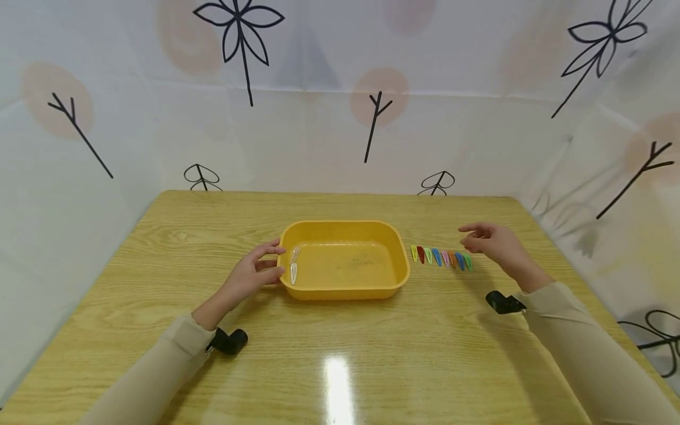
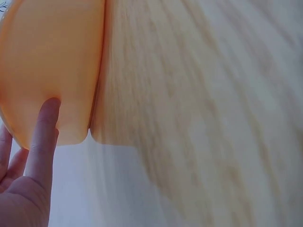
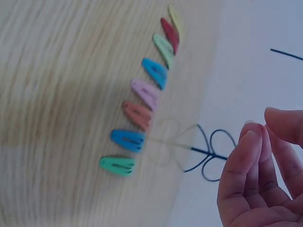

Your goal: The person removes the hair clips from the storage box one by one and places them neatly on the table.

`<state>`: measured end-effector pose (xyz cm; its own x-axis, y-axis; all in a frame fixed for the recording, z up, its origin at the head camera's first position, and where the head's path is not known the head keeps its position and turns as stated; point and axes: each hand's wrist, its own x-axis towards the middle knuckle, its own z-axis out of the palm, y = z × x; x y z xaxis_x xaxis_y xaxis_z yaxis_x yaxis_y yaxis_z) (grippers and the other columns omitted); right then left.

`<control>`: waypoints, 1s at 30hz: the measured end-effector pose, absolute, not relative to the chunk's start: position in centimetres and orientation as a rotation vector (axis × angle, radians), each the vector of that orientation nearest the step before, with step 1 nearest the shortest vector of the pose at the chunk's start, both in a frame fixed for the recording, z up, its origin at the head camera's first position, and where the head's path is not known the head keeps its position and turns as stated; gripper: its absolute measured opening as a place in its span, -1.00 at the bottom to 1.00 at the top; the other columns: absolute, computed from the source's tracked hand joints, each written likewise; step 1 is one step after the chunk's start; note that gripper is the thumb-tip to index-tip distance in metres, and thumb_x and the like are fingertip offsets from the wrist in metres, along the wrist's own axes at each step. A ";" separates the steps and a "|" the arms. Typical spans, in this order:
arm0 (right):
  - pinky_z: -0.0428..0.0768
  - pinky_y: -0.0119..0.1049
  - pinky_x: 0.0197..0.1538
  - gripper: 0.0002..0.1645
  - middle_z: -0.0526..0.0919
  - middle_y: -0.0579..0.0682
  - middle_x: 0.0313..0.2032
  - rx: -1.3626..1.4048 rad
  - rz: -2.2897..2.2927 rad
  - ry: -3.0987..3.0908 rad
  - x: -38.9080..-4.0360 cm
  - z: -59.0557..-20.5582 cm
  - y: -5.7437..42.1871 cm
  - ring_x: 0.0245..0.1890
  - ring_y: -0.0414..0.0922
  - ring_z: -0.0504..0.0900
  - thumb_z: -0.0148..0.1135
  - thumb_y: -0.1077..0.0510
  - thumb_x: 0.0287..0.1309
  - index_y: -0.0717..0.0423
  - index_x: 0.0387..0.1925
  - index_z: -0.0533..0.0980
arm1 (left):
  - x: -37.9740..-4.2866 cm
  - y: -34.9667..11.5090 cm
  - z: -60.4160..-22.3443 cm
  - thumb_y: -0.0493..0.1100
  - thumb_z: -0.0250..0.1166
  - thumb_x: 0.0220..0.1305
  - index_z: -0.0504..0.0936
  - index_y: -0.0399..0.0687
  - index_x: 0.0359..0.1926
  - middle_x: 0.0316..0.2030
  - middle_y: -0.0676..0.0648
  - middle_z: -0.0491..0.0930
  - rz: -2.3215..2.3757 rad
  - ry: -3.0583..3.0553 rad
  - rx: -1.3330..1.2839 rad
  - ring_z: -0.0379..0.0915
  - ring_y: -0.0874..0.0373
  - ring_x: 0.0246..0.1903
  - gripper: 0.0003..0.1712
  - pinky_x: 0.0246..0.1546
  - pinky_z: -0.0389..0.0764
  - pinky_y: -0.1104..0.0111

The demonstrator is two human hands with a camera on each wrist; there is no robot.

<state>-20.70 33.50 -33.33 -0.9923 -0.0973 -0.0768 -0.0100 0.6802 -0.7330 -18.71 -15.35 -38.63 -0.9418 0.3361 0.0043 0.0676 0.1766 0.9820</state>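
My left hand is at the left end of a yellow plastic tray, with extended fingertips and thumb against it. In the left wrist view, a straight digit touches the outside of the tray wall. Two pale snap hair clips, one whitish and one beige, lie inside near that end. Loosely bent and holding nothing, my right hand hovers beyond the right end of a row of colored snap hair clips. In that row are a green clip, an orange clip and a red clip.
The hair clip row runs rightward from beside the tray's right end, with a yellow clip closest to it. Everything stands on a wood-grain table. A white cloth with plant drawings hangs behind and along the sides.
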 end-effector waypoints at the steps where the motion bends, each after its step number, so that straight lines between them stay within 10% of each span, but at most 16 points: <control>1: 0.55 -0.02 -0.07 -0.42 0.51 0.29 -0.10 -0.096 -1.208 2.778 -20.7 -33.2 33.3 -0.19 0.03 0.57 0.11 0.00 0.28 0.27 0.20 0.34 | -18.7 -15.4 -38.6 -0.32 0.23 0.24 0.30 -0.29 0.25 0.33 -0.15 0.15 1.850 2.232 0.393 0.29 -0.19 0.15 -0.43 -0.18 0.62 0.24; 30: 0.55 -0.29 -0.19 -0.53 0.58 0.12 -0.20 -0.249 -1.226 2.768 -22.6 -30.7 28.0 -0.33 -0.14 0.56 0.17 0.10 0.24 0.22 0.13 0.42 | -18.5 -15.3 -38.6 -0.28 0.27 0.21 0.37 -0.30 0.18 0.38 -0.05 0.07 1.845 2.252 0.375 0.30 -0.17 0.15 -0.48 -0.19 0.62 0.25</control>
